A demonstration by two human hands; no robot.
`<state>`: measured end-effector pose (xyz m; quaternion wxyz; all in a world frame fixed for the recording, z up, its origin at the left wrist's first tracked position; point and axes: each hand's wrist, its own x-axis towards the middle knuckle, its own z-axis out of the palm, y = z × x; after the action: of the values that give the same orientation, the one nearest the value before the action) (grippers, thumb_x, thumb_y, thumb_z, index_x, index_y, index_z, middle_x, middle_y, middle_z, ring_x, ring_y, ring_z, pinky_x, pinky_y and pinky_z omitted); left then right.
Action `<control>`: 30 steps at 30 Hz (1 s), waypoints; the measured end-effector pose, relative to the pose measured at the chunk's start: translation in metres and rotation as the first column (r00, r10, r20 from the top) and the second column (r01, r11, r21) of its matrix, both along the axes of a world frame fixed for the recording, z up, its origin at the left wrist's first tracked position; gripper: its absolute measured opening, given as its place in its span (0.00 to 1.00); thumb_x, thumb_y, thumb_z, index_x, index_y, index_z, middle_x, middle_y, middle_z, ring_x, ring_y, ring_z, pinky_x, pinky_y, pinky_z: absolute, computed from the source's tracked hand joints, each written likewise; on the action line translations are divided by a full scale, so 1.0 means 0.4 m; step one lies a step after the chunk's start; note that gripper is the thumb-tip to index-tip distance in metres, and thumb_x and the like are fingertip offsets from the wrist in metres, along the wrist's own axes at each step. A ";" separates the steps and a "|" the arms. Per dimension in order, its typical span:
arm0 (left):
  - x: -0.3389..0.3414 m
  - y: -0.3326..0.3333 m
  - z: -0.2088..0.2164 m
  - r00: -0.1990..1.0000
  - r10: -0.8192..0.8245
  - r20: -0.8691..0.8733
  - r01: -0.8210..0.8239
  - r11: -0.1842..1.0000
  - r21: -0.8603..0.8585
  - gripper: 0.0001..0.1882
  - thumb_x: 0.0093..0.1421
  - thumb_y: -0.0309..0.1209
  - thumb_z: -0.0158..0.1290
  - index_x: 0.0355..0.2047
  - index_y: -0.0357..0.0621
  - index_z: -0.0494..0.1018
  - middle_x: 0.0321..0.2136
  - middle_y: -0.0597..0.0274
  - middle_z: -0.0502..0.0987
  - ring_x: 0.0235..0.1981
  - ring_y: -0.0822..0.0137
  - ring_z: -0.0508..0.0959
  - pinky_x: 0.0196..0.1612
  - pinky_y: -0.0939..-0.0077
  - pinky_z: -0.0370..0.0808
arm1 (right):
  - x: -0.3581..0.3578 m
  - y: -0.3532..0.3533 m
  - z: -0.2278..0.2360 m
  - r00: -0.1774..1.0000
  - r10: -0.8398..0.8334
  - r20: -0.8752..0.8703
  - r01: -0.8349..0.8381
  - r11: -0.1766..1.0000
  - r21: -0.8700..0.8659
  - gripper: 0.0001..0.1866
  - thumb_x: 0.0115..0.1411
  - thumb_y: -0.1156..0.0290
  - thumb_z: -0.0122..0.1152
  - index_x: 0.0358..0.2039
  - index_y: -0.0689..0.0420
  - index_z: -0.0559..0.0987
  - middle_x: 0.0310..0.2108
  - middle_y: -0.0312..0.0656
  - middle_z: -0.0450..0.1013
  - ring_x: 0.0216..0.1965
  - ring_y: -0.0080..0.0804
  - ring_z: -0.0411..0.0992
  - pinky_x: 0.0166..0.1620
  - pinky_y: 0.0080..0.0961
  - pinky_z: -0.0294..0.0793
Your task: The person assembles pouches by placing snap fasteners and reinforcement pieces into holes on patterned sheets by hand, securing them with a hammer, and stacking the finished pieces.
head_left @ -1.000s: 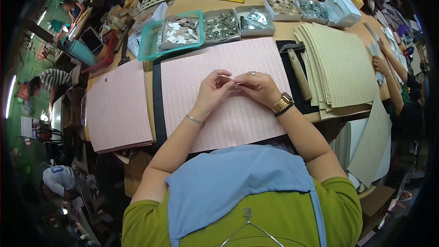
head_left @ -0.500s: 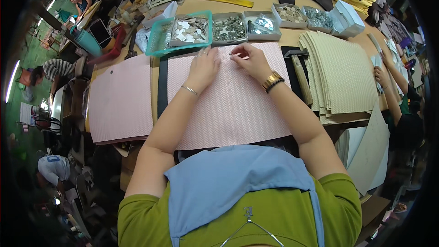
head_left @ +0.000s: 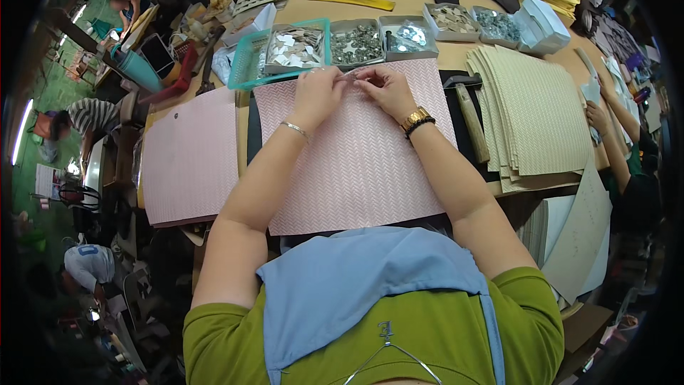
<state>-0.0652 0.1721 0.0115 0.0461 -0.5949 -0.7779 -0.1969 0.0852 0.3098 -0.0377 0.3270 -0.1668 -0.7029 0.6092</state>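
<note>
A pale pink sheet [head_left: 356,171] with an embossed herringbone pattern lies in front of me on a dark board. My left hand [head_left: 318,96] is closed at the sheet's far edge, its thumb and fingers pinching that edge. Close beside it, my right hand [head_left: 387,91] is also closed, thumb against fingertips. The two sets of fingertips meet near the middle of the far edge. What sits between the right fingers is tiny and mostly hidden; a small dark metal piece showed there a moment earlier.
Beyond my hands stand a green basket [head_left: 242,60] with a box of small pale pieces, and boxes of metal parts [head_left: 355,43]. A hammer [head_left: 472,117] lies to the right, beside stacked cream sheets [head_left: 538,114]. Another pink sheet [head_left: 191,160] lies left. Other people work nearby.
My left hand has gone from lying flat on the sheet to pinching its far edge. My right hand has moved slightly left to meet it. The sheet has shifted and turned a little.
</note>
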 end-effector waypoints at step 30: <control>-0.042 0.019 -0.029 0.729 0.028 0.684 -0.056 0.998 0.018 0.10 0.70 0.28 0.58 0.47 0.34 0.80 0.31 0.66 0.82 0.31 0.80 0.77 0.35 0.80 0.75 | -0.011 -0.031 0.020 0.991 -0.122 -0.054 0.127 0.732 0.669 0.07 0.57 0.68 0.73 0.37 0.49 0.87 0.39 0.38 0.83 0.39 0.39 0.82 0.49 0.37 0.80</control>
<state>-0.0819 0.1798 -0.0001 -0.2272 -0.4623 -0.7499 -0.4151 0.0809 0.2974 -0.0298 0.4073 -0.0826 -0.8612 0.2927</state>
